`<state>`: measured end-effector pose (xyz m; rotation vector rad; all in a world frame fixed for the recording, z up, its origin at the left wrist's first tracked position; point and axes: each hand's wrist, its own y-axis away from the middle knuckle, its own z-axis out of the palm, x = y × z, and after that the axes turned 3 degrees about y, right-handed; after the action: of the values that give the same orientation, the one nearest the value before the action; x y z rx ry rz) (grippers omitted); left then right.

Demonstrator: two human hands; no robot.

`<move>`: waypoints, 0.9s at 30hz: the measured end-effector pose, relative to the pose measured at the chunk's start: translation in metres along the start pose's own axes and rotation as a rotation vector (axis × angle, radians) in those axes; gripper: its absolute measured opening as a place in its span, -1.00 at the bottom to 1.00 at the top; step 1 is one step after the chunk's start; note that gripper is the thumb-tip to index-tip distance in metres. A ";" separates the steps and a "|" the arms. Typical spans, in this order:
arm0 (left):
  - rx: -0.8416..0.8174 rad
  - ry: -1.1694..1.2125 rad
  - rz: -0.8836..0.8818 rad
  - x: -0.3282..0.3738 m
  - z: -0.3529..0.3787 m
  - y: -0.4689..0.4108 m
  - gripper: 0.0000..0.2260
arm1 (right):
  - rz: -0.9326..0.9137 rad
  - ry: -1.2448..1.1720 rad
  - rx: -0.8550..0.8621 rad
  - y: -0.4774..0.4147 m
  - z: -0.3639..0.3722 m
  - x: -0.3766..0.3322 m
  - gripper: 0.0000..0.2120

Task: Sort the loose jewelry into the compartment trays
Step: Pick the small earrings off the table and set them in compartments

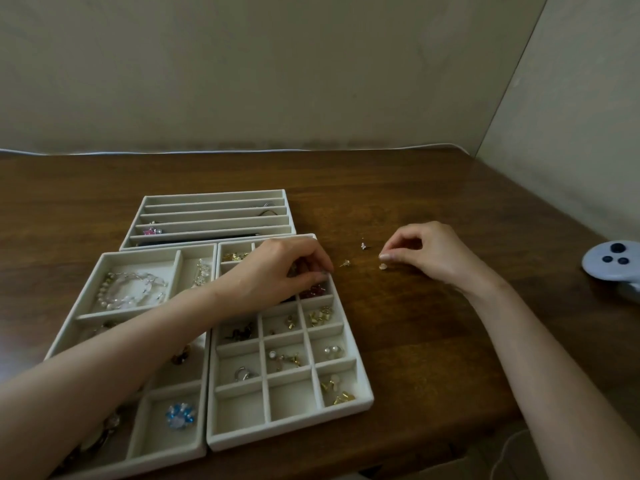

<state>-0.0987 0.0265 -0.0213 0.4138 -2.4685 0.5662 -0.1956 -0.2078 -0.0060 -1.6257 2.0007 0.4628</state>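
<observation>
Three cream trays sit together on the left half of a brown wood table [433,341]; slot tray [207,216] at the rear, big-compartment tray [156,250] near left, grid tray [287,429] just right of it, the two near trays touching side by side.

Left hand [277,268] is over the far right part of the grid tray; forearm crosses the big-compartment tray; fingers curled tight, tips bunched at the tray's right rim; cannot tell if anything is pinched in them. A red piece [313,291] lies in the compartment right under those fingertips.

Right hand [426,251] rests on the bare table right of the trays; fingers curled, thumb and forefinger tips close together, low to the wood; cannot tell if they hold anything. A pale stud [382,266] lies on the table just beside those tips.

Loose jewelry left on the table: a gold stud [344,263] just off the grid tray's right rim, a small silver piece [363,245] a little farther back, plus the pale stud; all three between the two hands.

Already in trays: pearl and crystal bracelet [131,289] in the big-compartment tray's far left cell; blue flower brooch [180,415] in its near cell; pink piece [151,231] in a slot of the rear tray; gold studs [320,315], pearl studs [332,350] and a ring [242,374] in separate grid cells.

A grey-blue controller [613,265] with dark buttons sits at the table's right edge, well apart from the hands.
</observation>
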 end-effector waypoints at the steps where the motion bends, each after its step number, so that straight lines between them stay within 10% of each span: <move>1: 0.006 0.002 -0.009 0.000 0.000 0.000 -0.88 | -0.006 -0.013 0.009 0.000 0.000 0.000 -0.94; 14: -0.104 -0.522 -0.197 0.011 0.015 -0.062 -0.68 | 0.027 0.004 0.038 -0.004 0.003 0.004 -0.95; 27: -0.143 -0.088 -0.160 0.015 0.006 -0.063 -0.89 | -0.065 0.031 0.087 -0.006 0.007 0.009 -0.85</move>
<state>-0.0875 -0.0331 0.0018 0.5824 -2.5108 0.3100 -0.1895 -0.2121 -0.0165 -1.6482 1.9557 0.3238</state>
